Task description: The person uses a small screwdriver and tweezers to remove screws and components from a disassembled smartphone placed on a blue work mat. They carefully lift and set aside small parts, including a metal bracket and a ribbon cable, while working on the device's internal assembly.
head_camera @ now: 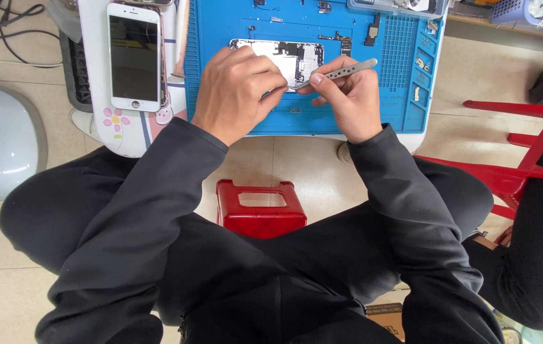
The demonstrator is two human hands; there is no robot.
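Closest to the camera it's all dark sleeves and dark trousers, the person sitting with knees spread, and a little red plastic stool [260, 208] on the tiled floor between the legs.

Past that is a low white table [96, 57] with a blue repair mat [220, 76] laid on it. In the middle of the mat sits an opened phone body [297, 56], back side down, so you can see the silver plate and dark parts inside. Both hands are working right over its near edge.

The right hand [345, 95] is pinching a pair of silver tweezers [338, 74], thumb on top and fingers under, with the tips pointing left and down toward the phone's near edge. The left hand [236, 89] has its fingers curled in with the fingertips pressed together right at the tweezer tips. Whether it's actually holding some tiny part there, I can't tell; it's too small and the fingers cover it.

Left of the mat, a separate white phone screen [134, 56] lies face up on the table. Small loose parts [373, 30] sit on the far right of the mat. A red plastic chair [526, 159] is off to the right, with another person's dark-clothed leg [539, 242] beside it.
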